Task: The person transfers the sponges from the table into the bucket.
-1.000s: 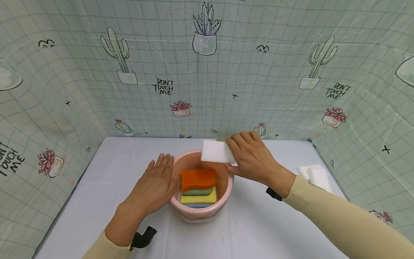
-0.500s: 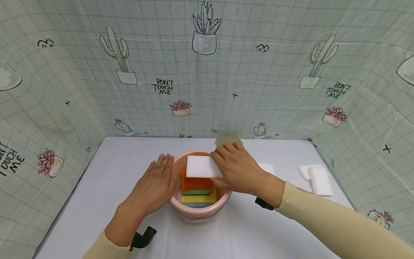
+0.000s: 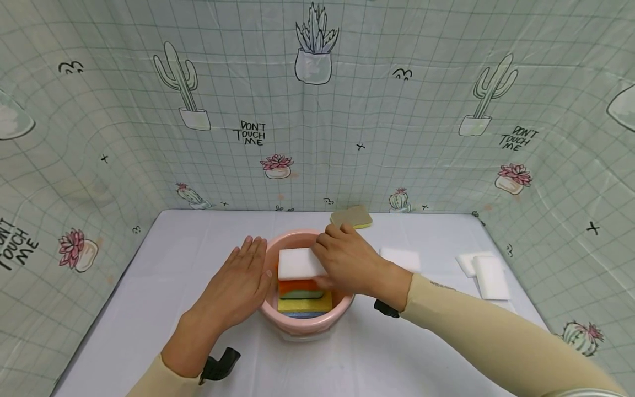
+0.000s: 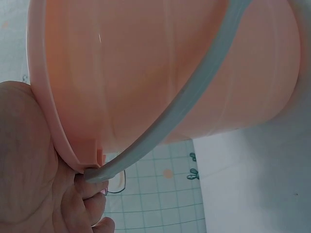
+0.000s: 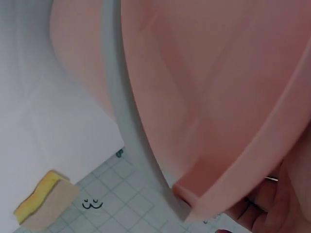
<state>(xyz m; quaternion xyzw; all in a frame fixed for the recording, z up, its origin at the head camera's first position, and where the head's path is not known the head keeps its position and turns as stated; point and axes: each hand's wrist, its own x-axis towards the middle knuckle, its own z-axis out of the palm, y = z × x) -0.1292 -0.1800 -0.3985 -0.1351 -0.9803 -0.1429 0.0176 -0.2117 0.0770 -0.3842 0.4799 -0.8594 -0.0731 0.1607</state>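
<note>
Fingers nearly straight and close together, the left hand (image 3: 233, 286) lies against the left rim of the pink bucket (image 3: 307, 327), steadying it, I judge, and gripping nothing. Within the bucket, an orange-and-green sponge (image 3: 297, 285) lies over yellow and blue layers (one sponge or two, I cannot tell). Above the orange, inside the bucket's mouth, is a white block (image 3: 300, 263), its right end held in the curled fingers of the right hand (image 3: 349, 266); whether it touches the orange is unclear. The step in hand looks like laying this block on the stack. The next move calls for settling it level, then loosening the fingers and lifting clear of the rim. Farther right, a tan-faced yellow sponge (image 3: 351, 216) sits at the table's (image 3: 421, 347) back edge, one white piece (image 3: 401, 258) lies beyond the right wrist, and two overlapping white pads (image 3: 492, 278) lie near the right edge.
</note>
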